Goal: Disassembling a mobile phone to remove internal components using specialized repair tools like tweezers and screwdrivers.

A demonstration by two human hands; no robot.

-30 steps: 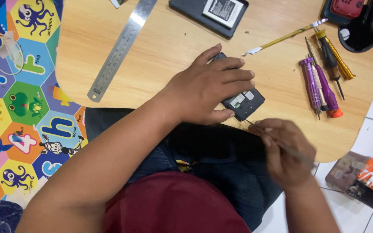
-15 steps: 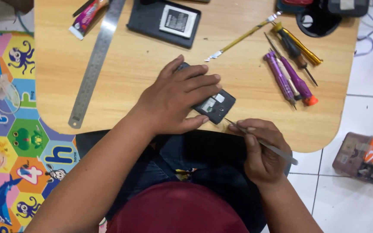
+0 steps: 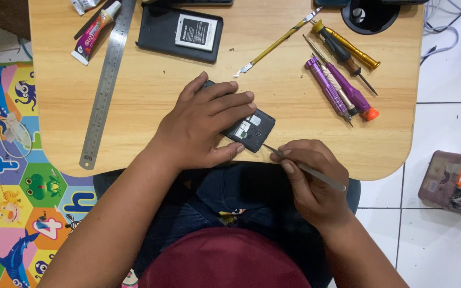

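My left hand [image 3: 204,125] lies flat over a small black phone [image 3: 252,129] with its back opened, pinning it to the wooden table [image 3: 150,117]. Only the phone's right end shows past my fingers. My right hand [image 3: 313,178] grips thin metal tweezers [image 3: 305,168] like a pen. Their tip touches the phone's lower right corner, close to the table's near edge.
Behind the hands lie a black phone back with a battery [image 3: 182,33], a steel ruler [image 3: 105,80], a glue tube [image 3: 94,32], a yellow-handled pry tool [image 3: 276,45] and several screwdrivers [image 3: 340,80]. A small box [image 3: 454,184] sits on the tiled floor at right, a colourful play mat [image 3: 12,176] at left.
The view has shifted, so the table sits lower and more centred in the picture. My left hand stays on the phone and the tweezers' tip stays at its corner.
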